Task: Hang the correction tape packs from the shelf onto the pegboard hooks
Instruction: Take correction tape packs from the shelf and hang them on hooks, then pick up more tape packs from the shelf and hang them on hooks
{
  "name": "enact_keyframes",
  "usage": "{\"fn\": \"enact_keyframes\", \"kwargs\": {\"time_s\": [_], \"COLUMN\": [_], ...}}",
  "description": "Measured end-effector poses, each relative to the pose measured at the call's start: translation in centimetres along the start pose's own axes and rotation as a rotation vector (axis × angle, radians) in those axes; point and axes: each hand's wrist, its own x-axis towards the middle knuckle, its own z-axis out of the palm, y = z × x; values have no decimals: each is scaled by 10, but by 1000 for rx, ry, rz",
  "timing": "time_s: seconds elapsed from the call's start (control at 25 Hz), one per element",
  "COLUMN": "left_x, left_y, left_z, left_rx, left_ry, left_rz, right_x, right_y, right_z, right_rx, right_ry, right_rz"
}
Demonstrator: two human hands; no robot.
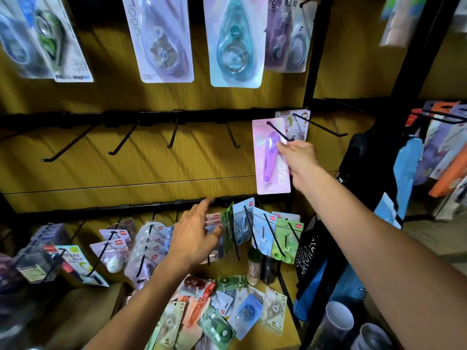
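Note:
My right hand [299, 157] pinches the right edge of a pink pack with a purple correction tape [270, 157]. The pack hangs on a black hook [279, 131] in the middle row of the pegboard. Behind it a pale green pack [300, 122] sits on the neighbouring hook. My left hand [195, 233] reaches forward with fingers spread, in front of the packs on the bottom row, holding nothing. A loose pile of correction tape packs [222, 311] lies on the wooden shelf [267, 342] below.
Several bare hooks [174, 135] jut from the middle rail to the left. Large packs [235, 41] hang in the top row. The bottom row is crowded with hung packs [262, 231]. Bags [394, 173] and two cups [338, 322] stand at the right.

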Motion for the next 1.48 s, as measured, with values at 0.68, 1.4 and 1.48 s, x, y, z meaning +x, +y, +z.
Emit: {"fn": "enact_keyframes", "kwargs": {"time_s": [0.68,1.4,1.48], "left_x": [20,-173,-178], "left_y": [-56,-165,-187], "left_z": [1,144,156], "left_rx": [20,-350,-329], "left_ry": [-2,-132,-144], "left_rz": [-24,-722,-784], "right_x": [52,-194,-188], "right_y": [27,375,407], "right_z": [42,-15,-16], "right_rx": [4,-246,-321], "right_ry": [112,51,25], "right_rz": [59,360,453]}}
